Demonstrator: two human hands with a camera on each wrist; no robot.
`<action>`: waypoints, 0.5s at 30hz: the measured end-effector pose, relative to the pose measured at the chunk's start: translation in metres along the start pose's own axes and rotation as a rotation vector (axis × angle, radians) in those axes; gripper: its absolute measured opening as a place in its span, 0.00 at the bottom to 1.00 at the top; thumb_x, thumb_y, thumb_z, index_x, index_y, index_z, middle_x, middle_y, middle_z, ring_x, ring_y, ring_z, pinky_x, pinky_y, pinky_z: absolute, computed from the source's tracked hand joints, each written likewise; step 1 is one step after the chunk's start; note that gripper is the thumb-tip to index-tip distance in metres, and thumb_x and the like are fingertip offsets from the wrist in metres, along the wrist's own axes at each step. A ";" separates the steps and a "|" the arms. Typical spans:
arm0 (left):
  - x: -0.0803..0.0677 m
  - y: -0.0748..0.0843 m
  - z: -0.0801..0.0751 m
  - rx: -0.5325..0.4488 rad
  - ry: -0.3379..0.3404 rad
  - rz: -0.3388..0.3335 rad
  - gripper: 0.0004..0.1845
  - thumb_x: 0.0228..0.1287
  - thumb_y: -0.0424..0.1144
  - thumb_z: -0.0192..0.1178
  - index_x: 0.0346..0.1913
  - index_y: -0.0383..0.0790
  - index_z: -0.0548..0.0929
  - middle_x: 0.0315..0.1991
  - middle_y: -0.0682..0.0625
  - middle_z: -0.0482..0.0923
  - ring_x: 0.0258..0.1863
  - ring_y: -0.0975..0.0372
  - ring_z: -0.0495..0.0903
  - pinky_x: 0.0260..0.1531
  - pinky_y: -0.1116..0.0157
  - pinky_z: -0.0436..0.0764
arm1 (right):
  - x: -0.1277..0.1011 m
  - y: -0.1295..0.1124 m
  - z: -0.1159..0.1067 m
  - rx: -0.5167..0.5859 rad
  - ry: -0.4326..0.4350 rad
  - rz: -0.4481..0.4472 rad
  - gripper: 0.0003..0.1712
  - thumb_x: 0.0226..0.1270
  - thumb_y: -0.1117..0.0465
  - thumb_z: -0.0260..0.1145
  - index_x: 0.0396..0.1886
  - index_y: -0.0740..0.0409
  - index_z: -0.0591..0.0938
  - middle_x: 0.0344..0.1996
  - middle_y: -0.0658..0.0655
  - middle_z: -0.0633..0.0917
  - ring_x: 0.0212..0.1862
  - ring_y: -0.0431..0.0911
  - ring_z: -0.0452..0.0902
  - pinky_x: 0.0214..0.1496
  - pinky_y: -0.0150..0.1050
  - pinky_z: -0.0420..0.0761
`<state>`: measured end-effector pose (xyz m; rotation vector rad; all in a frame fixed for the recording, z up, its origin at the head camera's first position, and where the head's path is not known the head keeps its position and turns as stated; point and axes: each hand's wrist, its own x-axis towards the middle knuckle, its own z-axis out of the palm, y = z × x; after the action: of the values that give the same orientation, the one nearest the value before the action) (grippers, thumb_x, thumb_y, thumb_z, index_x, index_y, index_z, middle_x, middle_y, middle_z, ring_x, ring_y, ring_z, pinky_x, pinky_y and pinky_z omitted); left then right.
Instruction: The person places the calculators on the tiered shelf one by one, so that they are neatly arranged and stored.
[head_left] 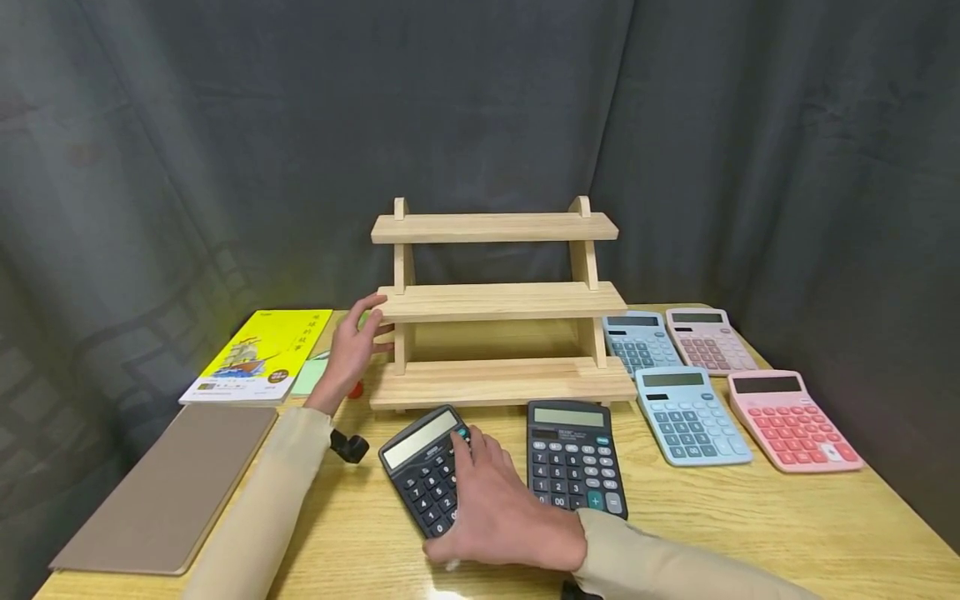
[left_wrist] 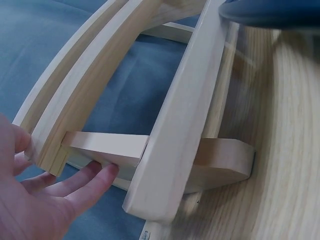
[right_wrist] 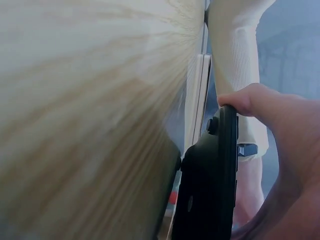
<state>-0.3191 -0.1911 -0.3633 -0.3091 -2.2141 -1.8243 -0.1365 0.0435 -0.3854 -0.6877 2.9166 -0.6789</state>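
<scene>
A three-tier wooden display shelf [head_left: 501, 302] stands at the back of the table. My left hand [head_left: 354, 346] holds the left end of its middle board, with the thumb over the board and the fingers [left_wrist: 92, 187] beneath, against the side support. My right hand [head_left: 498, 500] grips a black calculator [head_left: 427, 454] that lies slanted in front of the shelf. In the right wrist view, the thumb presses the near edge of the calculator [right_wrist: 210, 185], whose underside faces the table. A second black calculator [head_left: 573, 458] lies just right of that hand.
Two blue calculators [head_left: 693, 417] and two pink calculators [head_left: 795, 421] lie at the right of the table. On the left are a yellow book [head_left: 262, 354] and a brown notebook [head_left: 165, 487]. A pale green pad [head_left: 307, 377] and a small red object [head_left: 356, 390] are near my left wrist.
</scene>
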 end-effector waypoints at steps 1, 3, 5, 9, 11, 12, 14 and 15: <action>0.000 0.000 0.000 0.001 0.001 0.001 0.24 0.82 0.45 0.47 0.73 0.39 0.68 0.76 0.42 0.59 0.61 0.38 0.76 0.51 0.42 0.82 | 0.000 0.001 0.000 0.009 0.008 -0.008 0.77 0.31 0.34 0.81 0.78 0.65 0.56 0.75 0.73 0.57 0.73 0.65 0.57 0.70 0.60 0.67; 0.000 -0.001 0.000 -0.001 0.004 0.001 0.24 0.82 0.45 0.47 0.73 0.39 0.68 0.76 0.42 0.59 0.61 0.38 0.76 0.52 0.41 0.81 | -0.002 0.004 -0.001 0.013 0.023 -0.024 0.76 0.31 0.34 0.81 0.78 0.66 0.57 0.74 0.72 0.59 0.73 0.64 0.58 0.71 0.59 0.67; -0.001 -0.001 0.000 -0.004 0.007 -0.002 0.23 0.82 0.45 0.47 0.72 0.39 0.68 0.76 0.43 0.59 0.60 0.39 0.77 0.51 0.41 0.81 | -0.004 0.007 -0.002 0.015 0.036 -0.033 0.76 0.31 0.35 0.81 0.77 0.66 0.58 0.74 0.71 0.59 0.73 0.63 0.58 0.71 0.59 0.66; 0.000 0.000 0.001 -0.009 0.014 -0.003 0.23 0.82 0.45 0.48 0.72 0.40 0.69 0.75 0.43 0.60 0.60 0.40 0.77 0.51 0.41 0.82 | -0.007 0.011 -0.007 0.021 0.070 -0.040 0.75 0.31 0.36 0.82 0.77 0.66 0.58 0.74 0.71 0.59 0.74 0.63 0.57 0.72 0.60 0.64; 0.000 0.000 0.001 -0.002 0.016 -0.003 0.23 0.82 0.45 0.48 0.72 0.40 0.69 0.75 0.42 0.60 0.60 0.39 0.77 0.51 0.41 0.81 | -0.008 0.013 -0.012 0.032 0.092 -0.046 0.75 0.31 0.37 0.82 0.77 0.66 0.58 0.74 0.71 0.59 0.74 0.65 0.56 0.73 0.61 0.62; 0.000 0.001 0.001 -0.003 0.017 -0.005 0.23 0.82 0.45 0.48 0.72 0.40 0.69 0.76 0.42 0.60 0.61 0.38 0.76 0.52 0.41 0.81 | -0.008 0.014 -0.015 0.040 0.102 -0.046 0.75 0.31 0.37 0.82 0.77 0.67 0.58 0.74 0.72 0.58 0.74 0.66 0.55 0.73 0.61 0.60; 0.000 0.001 0.001 -0.003 0.019 -0.009 0.23 0.82 0.45 0.48 0.72 0.40 0.69 0.76 0.43 0.59 0.61 0.37 0.76 0.52 0.41 0.81 | -0.008 0.015 -0.022 0.052 0.127 -0.042 0.75 0.31 0.38 0.83 0.77 0.67 0.58 0.74 0.73 0.58 0.74 0.67 0.55 0.74 0.62 0.58; -0.001 0.001 0.001 -0.003 0.020 -0.012 0.23 0.82 0.45 0.47 0.72 0.40 0.69 0.76 0.43 0.59 0.61 0.37 0.76 0.52 0.41 0.81 | -0.007 0.016 -0.026 0.055 0.140 -0.036 0.75 0.31 0.38 0.82 0.77 0.67 0.58 0.74 0.73 0.57 0.74 0.68 0.54 0.74 0.62 0.57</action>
<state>-0.3183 -0.1901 -0.3626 -0.2781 -2.2054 -1.8284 -0.1411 0.0697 -0.3690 -0.7160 3.0043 -0.8406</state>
